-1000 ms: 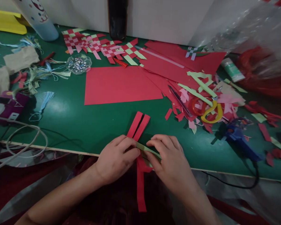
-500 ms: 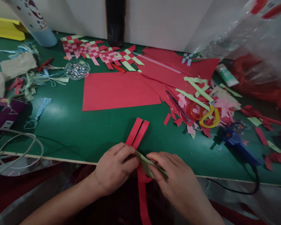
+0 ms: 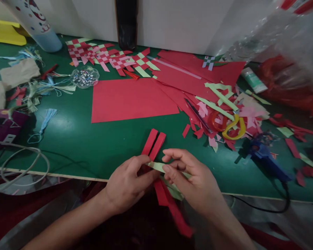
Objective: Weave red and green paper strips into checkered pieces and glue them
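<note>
Red paper strips (image 3: 156, 144) stick up past my left hand (image 3: 131, 185), which pinches them where they meet the green strips. More red strip (image 3: 169, 205) hangs below my hands, over the table's front edge. A pale green paper strip (image 3: 158, 167) runs from my left fingertips to my right hand (image 3: 195, 180), whose thumb and fingers are closed on it. Beneath, a second pale green strip (image 3: 174, 191) slants down to the right. My left fingers hide the crossing of the strips.
A red sheet (image 3: 133, 100) lies ahead. Woven paper fish (image 3: 104, 57) line the back, beside a dish of small beads (image 3: 85, 77). To the right are paper scraps, yellow-handled scissors (image 3: 234, 127), a pen (image 3: 198, 116) and a blue glue gun (image 3: 270, 158). Tassels (image 3: 45, 123) lie left.
My right hand has lifted slightly and drawn one green strip up, apart from the other. The hanging red strip has swung to the right. My left hand stays nearly in place.
</note>
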Motion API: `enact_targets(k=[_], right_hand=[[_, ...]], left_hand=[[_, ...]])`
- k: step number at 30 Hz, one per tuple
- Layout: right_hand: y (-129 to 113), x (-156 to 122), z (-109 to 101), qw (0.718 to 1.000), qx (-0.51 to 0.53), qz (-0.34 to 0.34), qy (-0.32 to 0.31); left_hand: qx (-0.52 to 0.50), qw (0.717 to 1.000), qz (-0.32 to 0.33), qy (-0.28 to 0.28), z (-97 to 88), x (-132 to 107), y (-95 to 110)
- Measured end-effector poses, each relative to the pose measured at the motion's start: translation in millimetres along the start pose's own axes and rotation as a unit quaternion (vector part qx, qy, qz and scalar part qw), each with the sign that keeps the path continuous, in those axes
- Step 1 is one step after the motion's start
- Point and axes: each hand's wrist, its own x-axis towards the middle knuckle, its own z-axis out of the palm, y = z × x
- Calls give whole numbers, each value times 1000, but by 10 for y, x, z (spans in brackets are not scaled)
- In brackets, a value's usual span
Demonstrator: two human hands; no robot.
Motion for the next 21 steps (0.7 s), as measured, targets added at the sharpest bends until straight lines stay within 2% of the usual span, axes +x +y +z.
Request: enact_targets(k=[4,10,12,14,16,19,21], right_hand=[[-23,-40,-46,999,20,-39,15],[101,-149,-204,980,-80,-57,170],[203,-192,-258,971,-119,-53,199],[300,-231,-291,966,-159,-56,195],[353,-258,-286,961,-208,-85,161],[316,-257,-190,945,-265,-165,95],[249,-223,-85,940,-275,-191,69]], left_hand=[[24,1000,8,-1,36,-25,-17],[33,999,12,-16,18,-17,-11],[36,999,11,-13,11,-10,-9],[39,999,10,-7,7,-4,-8],[42,999,10,-6,6,1,-8],[39,999,12,-10,3,3,-10],[35,999,14,-10,2,3,-11]])
